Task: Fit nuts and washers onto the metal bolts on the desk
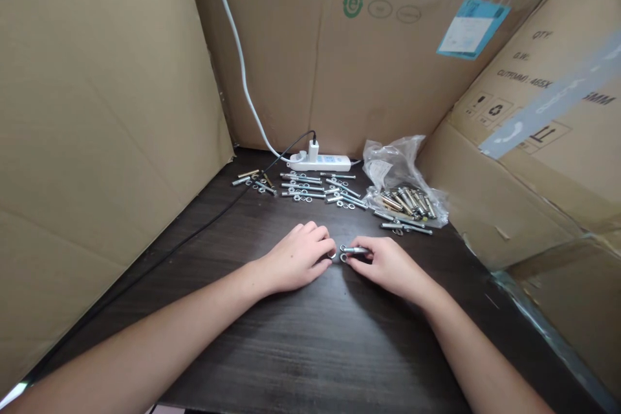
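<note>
Over the middle of the dark table, my left hand (301, 257) is closed, its thumb and fingertips pinching a small shiny metal ring (332, 256), probably a washer or nut; the fingers partly cover it. Just across a narrow gap, my right hand (388, 264) is closed around a silver bolt (358, 250) that lies roughly level and points left. A ring sits by the bolt's left end, and a washer (343, 258) shows just below it at the right fingertips. Whether the ring is threaded on the bolt is too small to tell.
Behind my hands lie rows of bolts with nuts and washers (301, 185). A clear plastic bag (392, 162) spills more bolts (412, 200) at the right. A white power strip (320, 162) stands at the back, a black cable (194, 230) crosses the left, and cardboard walls (272, 45) enclose the table.
</note>
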